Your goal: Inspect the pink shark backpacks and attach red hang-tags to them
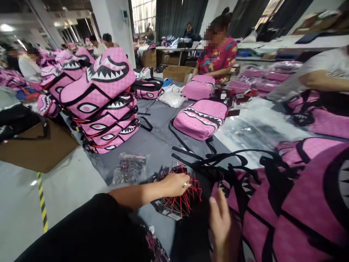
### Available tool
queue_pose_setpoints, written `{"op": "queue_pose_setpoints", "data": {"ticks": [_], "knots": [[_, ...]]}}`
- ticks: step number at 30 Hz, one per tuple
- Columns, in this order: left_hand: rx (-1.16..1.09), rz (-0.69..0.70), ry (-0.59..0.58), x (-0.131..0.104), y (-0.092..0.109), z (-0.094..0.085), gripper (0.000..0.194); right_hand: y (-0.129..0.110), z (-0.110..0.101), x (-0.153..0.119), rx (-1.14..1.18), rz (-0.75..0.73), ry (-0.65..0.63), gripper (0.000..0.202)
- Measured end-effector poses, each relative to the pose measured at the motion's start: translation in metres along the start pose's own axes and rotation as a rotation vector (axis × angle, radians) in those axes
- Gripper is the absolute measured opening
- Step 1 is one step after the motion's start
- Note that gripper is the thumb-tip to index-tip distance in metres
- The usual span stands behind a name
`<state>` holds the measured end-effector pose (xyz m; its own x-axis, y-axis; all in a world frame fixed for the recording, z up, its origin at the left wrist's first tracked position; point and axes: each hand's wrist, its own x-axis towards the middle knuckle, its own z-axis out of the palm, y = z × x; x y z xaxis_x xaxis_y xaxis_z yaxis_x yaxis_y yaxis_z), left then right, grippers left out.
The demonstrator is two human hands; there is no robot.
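A heap of red strings (182, 205) with dark hang tags lies on the grey table covering in front of me. Over its top, my left hand (176, 185), with a ring on one finger, has its fingers closed together at the strings; the fingertips are partly hidden. To the right of the heap, my right hand (220, 218) is raised with its fingers stretched out and holds nothing. It is slightly blurred. Beside it are pink backpacks (257, 225) with black straps (245, 156) and shark-teeth patterns, packed closely together.
Stacked pink shark-face backpacks (109, 120) rise at the left. A clear plastic bag (130, 169) of small dark items lies near my left forearm. Another pink backpack (201, 120) lies farther ahead. Across the table works a person in a patterned shirt (218, 56); another person's arm (324, 78) is at right.
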<state>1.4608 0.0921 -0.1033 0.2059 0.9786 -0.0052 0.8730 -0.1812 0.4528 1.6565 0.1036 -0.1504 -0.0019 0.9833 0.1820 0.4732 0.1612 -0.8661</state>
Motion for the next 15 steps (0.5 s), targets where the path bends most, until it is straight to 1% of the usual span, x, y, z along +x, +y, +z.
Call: {"op": "queue_pose_setpoints", "data": {"ticks": [1,3,5,8,10,13,15], "knots": [[-0.004,0.029,-0.001,-0.002,0.003,0.002,0.025,0.001,0.001,-0.012,0.002,-0.005,-0.045,0.064],[-0.013,0.067,0.009,-0.004,0.005,0.011,0.027,0.008,0.012,-0.034,-0.009,-0.033,-0.148,0.073],[-0.047,0.038,0.018,-0.004,0.002,0.025,0.027,0.022,0.030,-0.048,-0.063,-0.060,-0.189,0.075],[-0.114,-0.034,0.008,0.004,-0.007,0.048,0.021,0.050,0.054,-0.057,-0.173,-0.066,-0.115,0.075],[-0.140,-0.043,0.012,0.014,-0.012,0.058,0.021,0.058,0.062,-0.058,-0.247,-0.079,-0.046,0.075],[-0.189,-0.055,0.007,0.033,-0.012,0.062,0.023,0.052,0.062,-0.056,-0.340,-0.125,0.011,0.074],[-0.225,-0.058,-0.030,0.041,-0.008,0.062,0.025,0.044,0.058,-0.049,-0.357,-0.132,0.039,0.079]]}}
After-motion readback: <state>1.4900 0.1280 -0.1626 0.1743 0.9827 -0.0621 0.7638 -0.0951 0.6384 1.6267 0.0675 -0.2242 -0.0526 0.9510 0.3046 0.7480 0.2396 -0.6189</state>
